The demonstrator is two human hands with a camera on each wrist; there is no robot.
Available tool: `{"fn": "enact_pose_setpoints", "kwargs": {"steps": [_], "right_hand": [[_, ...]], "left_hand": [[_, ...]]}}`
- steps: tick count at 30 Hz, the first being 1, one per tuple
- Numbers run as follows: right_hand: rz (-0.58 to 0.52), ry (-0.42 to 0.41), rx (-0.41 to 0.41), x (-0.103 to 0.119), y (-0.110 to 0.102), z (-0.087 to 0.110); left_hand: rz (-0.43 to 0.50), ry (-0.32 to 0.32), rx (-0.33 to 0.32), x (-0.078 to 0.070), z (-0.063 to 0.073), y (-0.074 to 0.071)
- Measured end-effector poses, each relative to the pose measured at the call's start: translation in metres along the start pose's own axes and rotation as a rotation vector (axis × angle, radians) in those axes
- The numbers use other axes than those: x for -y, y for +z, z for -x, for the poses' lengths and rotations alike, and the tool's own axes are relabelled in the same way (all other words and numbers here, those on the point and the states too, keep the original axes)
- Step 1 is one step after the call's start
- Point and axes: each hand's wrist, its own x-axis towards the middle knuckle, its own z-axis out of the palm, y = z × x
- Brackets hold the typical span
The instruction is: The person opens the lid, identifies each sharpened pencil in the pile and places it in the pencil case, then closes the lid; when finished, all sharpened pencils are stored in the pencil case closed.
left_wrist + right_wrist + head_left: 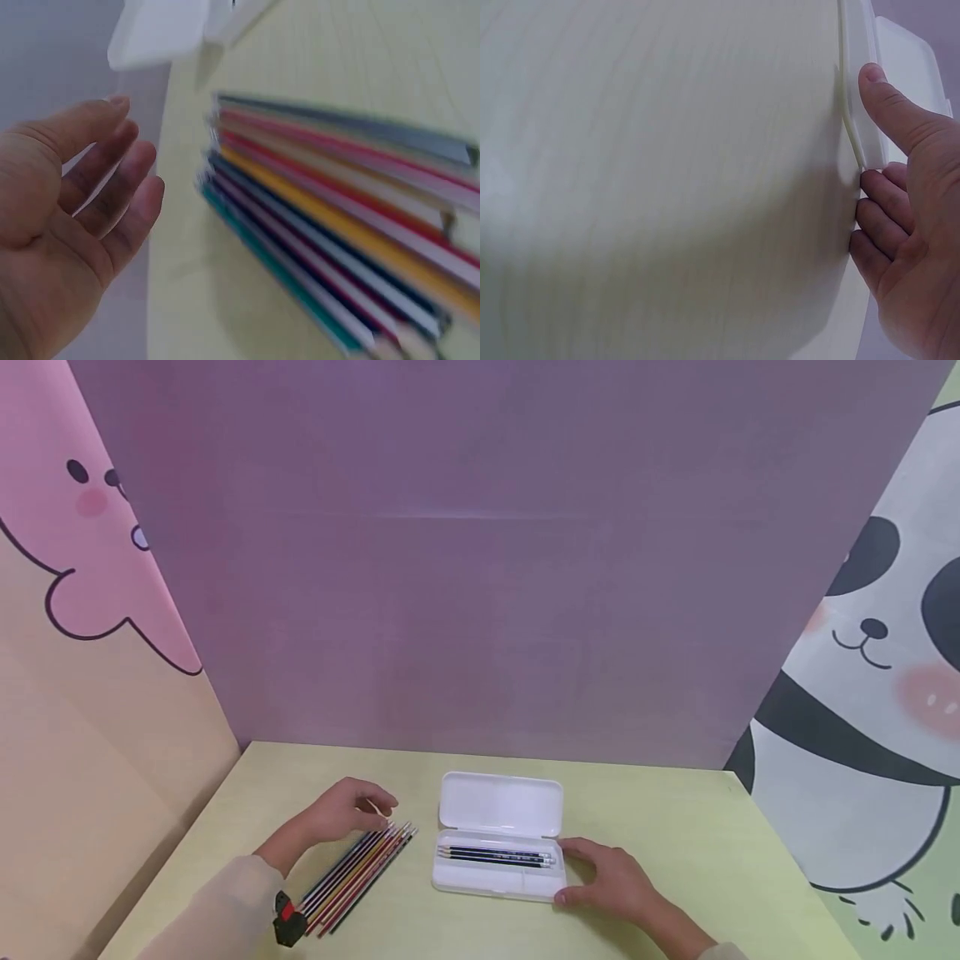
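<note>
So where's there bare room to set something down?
Mainly the pale yellow wood-grained tabletop right of the open white rectangular case, between the right hand and the flat purple backdrop. A smaller patch lies between the case and the loose multicoloured pencils. Crowded: around those pencils, by the left hand.

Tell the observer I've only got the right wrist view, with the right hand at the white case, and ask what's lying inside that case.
Observer: The head view shows a few dark pencils lying lengthwise in the white case.
Operator: I can't see the left hand from here. Where is it?
Observer: In the head view, the left hand is near the far ends of a bunch of loose pencils, on the table to the left of the case.
Operator: Has it picked one up?
Observer: No, the left wrist view shows that hand empty.
</note>
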Motion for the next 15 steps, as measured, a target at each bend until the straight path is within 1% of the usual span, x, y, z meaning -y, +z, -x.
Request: {"fn": "enact_pose_setpoints", "kwargs": {"steps": [3, 7, 12, 15], "right_hand": [[-0.001, -0.003, 0.001, 0.001, -0.001, 0.001], [-0.006, 0.005, 0.0, 0.002, -0.001, 0.0], [-0.007, 0.016, 0.001, 0.002, 0.0, -0.001], [0.0, 0.012, 0.001, 0.001, 0.001, -0.001]], "left_hand": [[0.079, -0.031, 0.019, 0.012, 0.011, -0.01], [0.146, -0.076, 0.05, 0.026, 0.021, -0.017], [0.197, -0.117, 0.085, 0.04, 0.03, -0.019], [0.207, -0.121, 0.091, 0.045, 0.034, -0.018]]}}
